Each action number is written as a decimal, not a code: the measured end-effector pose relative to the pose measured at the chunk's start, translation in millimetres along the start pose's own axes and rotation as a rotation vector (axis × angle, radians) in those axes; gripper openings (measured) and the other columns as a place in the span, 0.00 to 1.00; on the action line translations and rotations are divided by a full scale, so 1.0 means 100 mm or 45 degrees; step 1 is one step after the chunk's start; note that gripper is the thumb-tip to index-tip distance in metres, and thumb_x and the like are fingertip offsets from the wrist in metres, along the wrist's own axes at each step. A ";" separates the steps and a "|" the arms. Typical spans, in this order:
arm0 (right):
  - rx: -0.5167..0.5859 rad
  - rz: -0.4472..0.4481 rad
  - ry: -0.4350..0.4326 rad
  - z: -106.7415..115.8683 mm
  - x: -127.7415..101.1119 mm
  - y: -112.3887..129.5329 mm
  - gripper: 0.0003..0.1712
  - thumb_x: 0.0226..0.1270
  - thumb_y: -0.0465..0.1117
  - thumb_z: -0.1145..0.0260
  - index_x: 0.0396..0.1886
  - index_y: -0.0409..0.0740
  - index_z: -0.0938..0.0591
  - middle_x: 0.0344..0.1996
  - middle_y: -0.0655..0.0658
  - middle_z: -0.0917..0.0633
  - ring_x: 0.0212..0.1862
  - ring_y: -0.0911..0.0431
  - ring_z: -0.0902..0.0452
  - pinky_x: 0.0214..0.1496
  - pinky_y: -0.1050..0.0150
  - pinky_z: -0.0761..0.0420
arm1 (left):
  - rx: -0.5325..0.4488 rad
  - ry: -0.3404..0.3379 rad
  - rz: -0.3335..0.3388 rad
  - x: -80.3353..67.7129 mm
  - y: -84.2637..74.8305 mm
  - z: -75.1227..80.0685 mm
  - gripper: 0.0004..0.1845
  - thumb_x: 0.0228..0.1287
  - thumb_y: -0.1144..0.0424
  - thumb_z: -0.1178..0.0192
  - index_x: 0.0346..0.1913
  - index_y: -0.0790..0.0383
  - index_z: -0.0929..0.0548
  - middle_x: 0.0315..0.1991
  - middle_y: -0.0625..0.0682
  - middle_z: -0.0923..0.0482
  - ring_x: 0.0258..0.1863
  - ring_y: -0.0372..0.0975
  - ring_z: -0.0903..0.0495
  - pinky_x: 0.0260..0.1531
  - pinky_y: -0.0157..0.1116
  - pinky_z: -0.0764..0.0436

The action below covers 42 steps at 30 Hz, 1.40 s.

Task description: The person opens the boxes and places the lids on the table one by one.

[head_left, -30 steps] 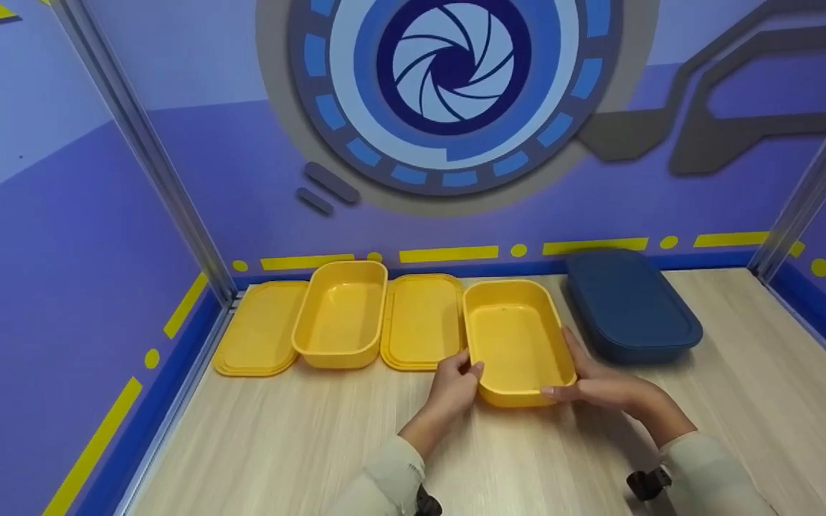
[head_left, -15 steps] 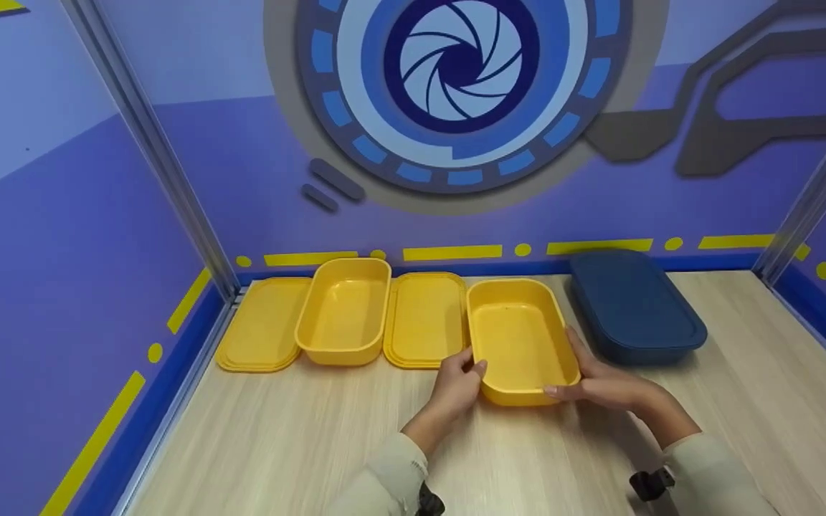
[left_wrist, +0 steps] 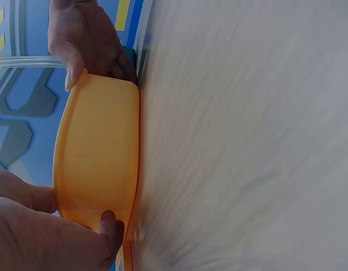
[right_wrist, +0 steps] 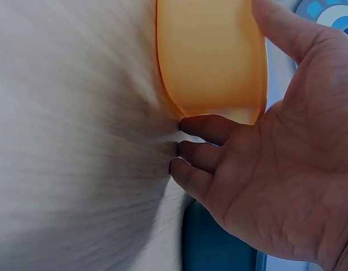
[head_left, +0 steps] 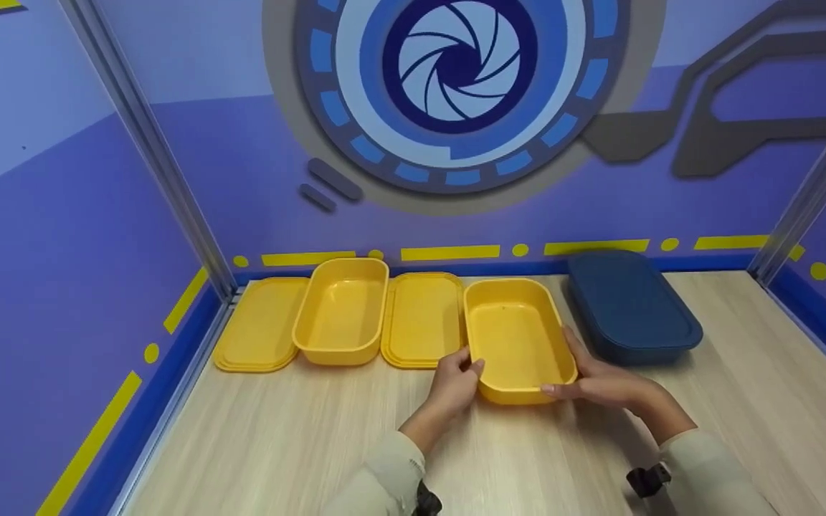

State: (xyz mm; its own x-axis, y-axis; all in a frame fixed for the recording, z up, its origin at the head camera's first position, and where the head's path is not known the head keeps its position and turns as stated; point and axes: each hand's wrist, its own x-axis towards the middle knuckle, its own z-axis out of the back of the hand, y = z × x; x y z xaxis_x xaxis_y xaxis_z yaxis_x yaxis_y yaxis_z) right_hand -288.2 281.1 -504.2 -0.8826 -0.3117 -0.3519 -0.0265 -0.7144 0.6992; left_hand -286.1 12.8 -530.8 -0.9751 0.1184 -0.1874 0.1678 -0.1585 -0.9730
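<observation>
In the head view a yellow lidless food container (head_left: 518,344) sits on the table, right of the middle. My left hand (head_left: 454,383) holds its near left corner, thumb at the rim and fingers against the side. At the near right corner my right hand (head_left: 608,387) grips it, the thumb over the front rim and the fingers along the right wall. The left wrist view shows the container's front wall (left_wrist: 100,141) between both hands. Fingertips of the right hand (right_wrist: 281,175) reach down to the table in the right wrist view.
Left of the held container lie a yellow lid (head_left: 424,319), a second yellow container (head_left: 345,355) and another yellow lid (head_left: 262,326) in a row. A dark blue lidded box (head_left: 635,304) stands to the right. A patterned panel (head_left: 456,222) closes off the back.
The view shifts slightly, and the hands keep their hold on the yellow food container. Nothing else visibly moves.
</observation>
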 end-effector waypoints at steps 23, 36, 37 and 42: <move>-0.022 -0.010 0.011 0.01 0.03 0.05 0.79 0.64 0.69 0.28 0.86 0.49 0.77 0.87 0.31 0.71 0.86 0.29 0.61 0.81 0.20 0.62 | -0.028 0.024 -0.022 0.00 -0.01 0.05 0.23 0.84 0.64 0.47 0.76 0.64 0.26 0.70 0.56 0.20 0.67 0.39 0.22 0.76 0.48 0.25; -0.042 0.022 -0.020 -0.01 0.02 -0.01 0.77 0.66 0.68 0.28 0.87 0.48 0.76 0.87 0.31 0.70 0.86 0.29 0.59 0.82 0.21 0.59 | -0.020 -0.001 -0.012 -0.01 -0.01 0.03 0.22 0.84 0.64 0.47 0.75 0.64 0.24 0.69 0.55 0.20 0.66 0.39 0.23 0.76 0.48 0.25; -0.042 0.023 -0.021 -0.01 0.02 -0.01 0.77 0.66 0.68 0.28 0.87 0.48 0.76 0.87 0.31 0.70 0.86 0.29 0.59 0.82 0.21 0.59 | -0.024 0.001 -0.015 -0.01 -0.01 0.03 0.23 0.84 0.65 0.47 0.75 0.64 0.24 0.70 0.55 0.20 0.67 0.39 0.23 0.76 0.48 0.25; -0.016 0.015 -0.013 -0.01 0.01 -0.02 0.78 0.66 0.67 0.28 0.87 0.49 0.77 0.87 0.31 0.70 0.86 0.29 0.60 0.82 0.21 0.61 | -0.021 -0.001 -0.038 0.00 -0.01 0.01 0.23 0.83 0.65 0.47 0.76 0.65 0.25 0.70 0.57 0.20 0.69 0.41 0.23 0.76 0.48 0.25</move>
State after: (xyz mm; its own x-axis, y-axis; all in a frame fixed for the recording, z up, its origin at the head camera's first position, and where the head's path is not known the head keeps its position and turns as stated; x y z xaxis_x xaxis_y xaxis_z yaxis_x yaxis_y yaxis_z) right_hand -289.1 281.6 -506.3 -0.8877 -0.3134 -0.3373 -0.0104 -0.7187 0.6953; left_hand -286.7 11.8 -529.6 -0.9798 0.1222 -0.1582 0.1410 -0.1386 -0.9803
